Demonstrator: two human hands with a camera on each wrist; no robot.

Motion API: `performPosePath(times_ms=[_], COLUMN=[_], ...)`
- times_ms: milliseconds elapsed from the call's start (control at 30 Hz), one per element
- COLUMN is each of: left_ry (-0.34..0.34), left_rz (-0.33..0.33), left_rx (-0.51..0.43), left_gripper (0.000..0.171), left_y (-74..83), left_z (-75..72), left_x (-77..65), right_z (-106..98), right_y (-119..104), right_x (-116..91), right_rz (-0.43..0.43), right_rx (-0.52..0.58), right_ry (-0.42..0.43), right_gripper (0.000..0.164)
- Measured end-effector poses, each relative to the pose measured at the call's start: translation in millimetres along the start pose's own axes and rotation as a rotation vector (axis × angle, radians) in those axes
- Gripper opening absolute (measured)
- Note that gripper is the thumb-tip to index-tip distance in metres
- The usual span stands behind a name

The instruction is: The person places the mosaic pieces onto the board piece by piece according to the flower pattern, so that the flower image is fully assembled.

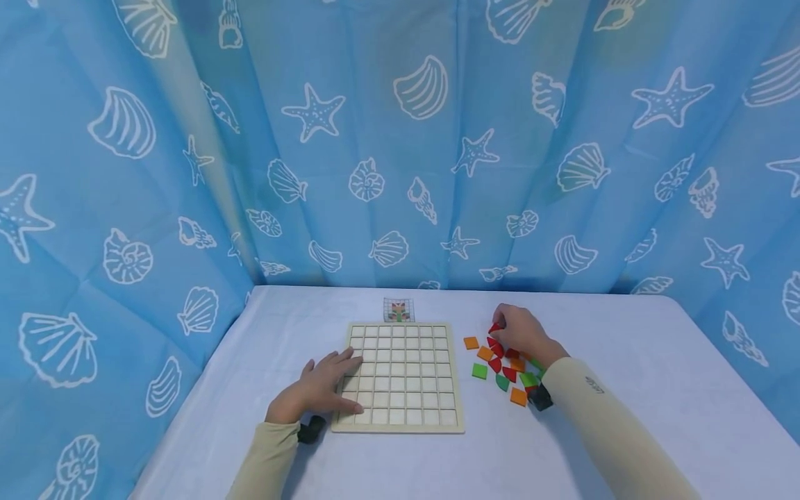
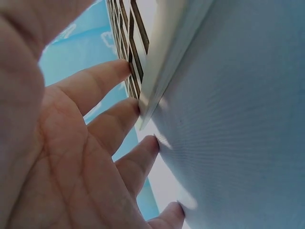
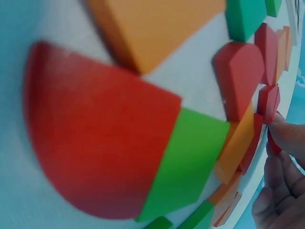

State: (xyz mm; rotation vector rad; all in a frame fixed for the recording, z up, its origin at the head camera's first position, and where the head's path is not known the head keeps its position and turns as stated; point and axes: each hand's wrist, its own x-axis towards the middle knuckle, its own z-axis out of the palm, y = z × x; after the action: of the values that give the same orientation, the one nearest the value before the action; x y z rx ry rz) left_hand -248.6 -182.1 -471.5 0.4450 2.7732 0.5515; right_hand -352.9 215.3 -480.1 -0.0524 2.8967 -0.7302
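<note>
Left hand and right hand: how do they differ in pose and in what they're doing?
The left hand has its fingers spread; the right hand draws its fingertips into a pinch. The left hand touches the left side of the grid board, while the right hand holds a red piece by the loose pieces. Both come out of beige sleeves.

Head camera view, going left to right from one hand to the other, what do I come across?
Left hand, gridded board, leftmost orange square, right hand pinching a red piece.
</note>
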Motion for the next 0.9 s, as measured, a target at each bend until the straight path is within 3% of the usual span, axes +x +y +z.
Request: performPosePath(times_ms=[300, 567, 700, 900], left_ry=[-0.010, -0.033, -0.031, -0.009], left_rz=[-0.009, -0.016, -0.013, -0.038], left_rx=[0.002, -0.024, -0.019, -0.002], left_gripper=[0.091, 0.093, 0.093, 0.092], left_y=[0.0, -3.5, -4.5, -3.0], left_z=[0.5, 10.2, 15.4, 4.4], left_x=[1.2, 1.9, 2.9, 5.6], right_z=[-5.4, 4.6, 8.2, 3.7], right_y=[-10.5, -26.5, -35.9, -57.7], right_x=[-3.5, -8.2, -11.2, -7.7], right_rz=[-0.026, -0.098, -0.110, -0.108], right_rx=[0.132, 0.226, 0.250, 0.269], right_ry=[-0.003, -0.007, -0.016, -0.054], right_gripper=[0.035, 0.021, 0.026, 0.038])
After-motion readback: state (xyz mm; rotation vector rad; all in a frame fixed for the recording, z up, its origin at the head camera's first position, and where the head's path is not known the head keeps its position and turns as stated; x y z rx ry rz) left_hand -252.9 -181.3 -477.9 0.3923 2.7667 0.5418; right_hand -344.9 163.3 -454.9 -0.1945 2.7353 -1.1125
